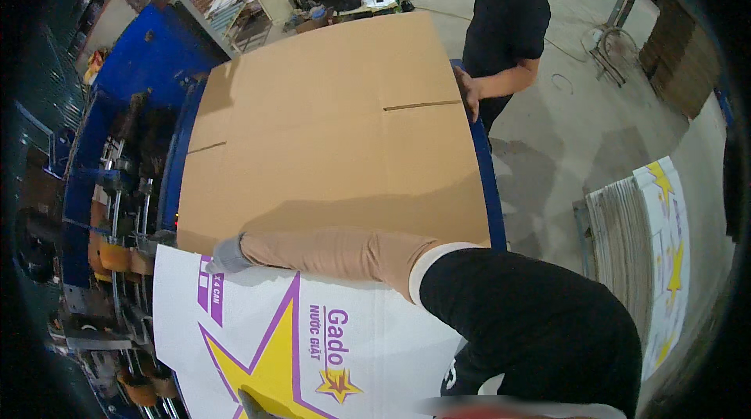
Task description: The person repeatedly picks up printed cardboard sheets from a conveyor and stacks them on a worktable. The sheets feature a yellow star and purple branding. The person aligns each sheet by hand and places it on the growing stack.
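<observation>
A white cardboard sheet [274,325] printed with yellow stars and purple lettering lies in front of me, next to a large brown cardboard sheet [328,161]. My right arm, in a tan sleeve, reaches leftward across the border between them. My right hand [229,255], in a grey glove, is closed at the white sheet's far left edge, fingertips over the printed side. Of my left hand [254,405], just a grey gloved tip shows on the yellow star at the lower border; its other fingers are out of sight.
Blue machinery [117,184] with rollers stands at left. Beyond the brown sheet, a co-worker [504,35] in black rests a hand [469,94] at its right edge, by a blue rail [486,176]. A stack of cardboard [626,255] stands on the floor at right.
</observation>
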### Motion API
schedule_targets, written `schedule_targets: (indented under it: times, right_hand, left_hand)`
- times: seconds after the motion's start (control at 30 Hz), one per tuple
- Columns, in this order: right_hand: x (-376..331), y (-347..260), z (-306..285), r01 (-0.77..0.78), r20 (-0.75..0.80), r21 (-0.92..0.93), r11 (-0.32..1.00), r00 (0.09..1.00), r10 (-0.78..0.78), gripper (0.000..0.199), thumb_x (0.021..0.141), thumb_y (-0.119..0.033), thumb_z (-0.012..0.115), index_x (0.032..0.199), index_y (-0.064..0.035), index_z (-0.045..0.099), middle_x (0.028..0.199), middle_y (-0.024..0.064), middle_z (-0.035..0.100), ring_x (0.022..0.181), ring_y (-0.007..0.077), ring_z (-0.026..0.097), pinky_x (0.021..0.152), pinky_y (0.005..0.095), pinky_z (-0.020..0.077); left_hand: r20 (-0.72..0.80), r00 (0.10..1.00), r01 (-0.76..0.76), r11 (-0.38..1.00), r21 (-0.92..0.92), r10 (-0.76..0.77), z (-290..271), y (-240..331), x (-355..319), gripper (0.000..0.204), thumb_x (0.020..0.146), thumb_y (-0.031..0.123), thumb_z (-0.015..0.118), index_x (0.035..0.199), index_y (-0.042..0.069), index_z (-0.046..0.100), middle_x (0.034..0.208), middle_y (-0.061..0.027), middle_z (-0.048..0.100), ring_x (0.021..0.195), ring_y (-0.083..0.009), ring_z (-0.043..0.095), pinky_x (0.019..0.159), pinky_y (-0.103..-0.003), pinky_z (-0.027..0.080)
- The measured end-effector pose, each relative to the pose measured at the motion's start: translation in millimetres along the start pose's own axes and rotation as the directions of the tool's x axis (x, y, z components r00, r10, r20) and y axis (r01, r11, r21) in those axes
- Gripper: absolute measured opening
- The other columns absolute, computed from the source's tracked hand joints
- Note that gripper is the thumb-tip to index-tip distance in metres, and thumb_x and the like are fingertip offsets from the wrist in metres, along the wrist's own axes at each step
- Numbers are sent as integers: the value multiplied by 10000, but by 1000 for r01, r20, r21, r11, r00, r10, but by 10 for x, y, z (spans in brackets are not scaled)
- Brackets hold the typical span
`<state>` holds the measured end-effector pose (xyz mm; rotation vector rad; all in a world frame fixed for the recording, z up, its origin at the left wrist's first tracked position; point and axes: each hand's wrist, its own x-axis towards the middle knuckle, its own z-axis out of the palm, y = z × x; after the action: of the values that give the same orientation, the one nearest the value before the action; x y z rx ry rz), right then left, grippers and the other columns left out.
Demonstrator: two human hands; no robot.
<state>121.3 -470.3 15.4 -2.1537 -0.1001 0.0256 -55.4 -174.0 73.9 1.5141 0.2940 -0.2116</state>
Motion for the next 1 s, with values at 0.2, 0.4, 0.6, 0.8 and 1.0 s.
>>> schedule_targets:
  times: [0.2, 0.4, 0.6, 0.8, 1.0]
  right_hand:
    - [-150, -59, -25, -132, 38, 224, 966, 991, 127, 493, 879, -485, 534, 998, -29, 679, 914, 200, 670, 807, 361, 633, 716, 473, 462]
    - [75, 73, 105, -137, 21, 162, 977, 991, 135, 545, 853, -541, 528, 978, -36, 689, 922, 218, 671, 838, 357, 641, 726, 482, 462]
    - [70, 11, 63, -185, 78, 161, 969, 982, 174, 513, 867, -501, 537, 1012, -31, 683, 956, 191, 679, 834, 350, 629, 739, 475, 466]
    - [-80, 118, -69, 30, 78, 1, 1000, 996, -30, 512, 898, -492, 492, 1080, -41, 653, 1026, 171, 670, 857, 318, 628, 775, 452, 491]
    - [-201, -6, -80, -391, 479, 655, 647, 876, 45, 462, 923, -420, 491, 1002, 5, 652, 956, 145, 676, 796, 256, 634, 776, 395, 526]
  left_hand:
    - [-49, 998, -27, 984, 176, 36, 200, 42, -88, 510, 963, 381, 496, 1189, -76, 507, 1107, -156, 583, 971, -243, 553, 855, -346, 451]
    - [-49, 997, -57, 982, 178, 66, 16, -195, 85, 505, 973, 372, 464, 1241, -55, 476, 1150, -160, 569, 1032, -248, 534, 913, -361, 420]
    - [-39, 996, -77, 981, 180, 85, -142, -363, 249, 504, 984, 363, 432, 1293, -35, 445, 1193, -163, 556, 1093, -254, 515, 970, -376, 390]
    - [-125, 983, -116, 980, 161, 137, -428, -515, 653, 509, 994, 354, 400, 1345, -14, 414, 1235, -166, 542, 1154, -259, 496, 1028, -392, 360]
    - [-232, 545, -587, 564, 581, 806, -808, -23, 1150, 557, 883, 96, 538, 1411, 38, 368, 1276, -144, 560, 1136, -220, 551, 965, -309, 424]
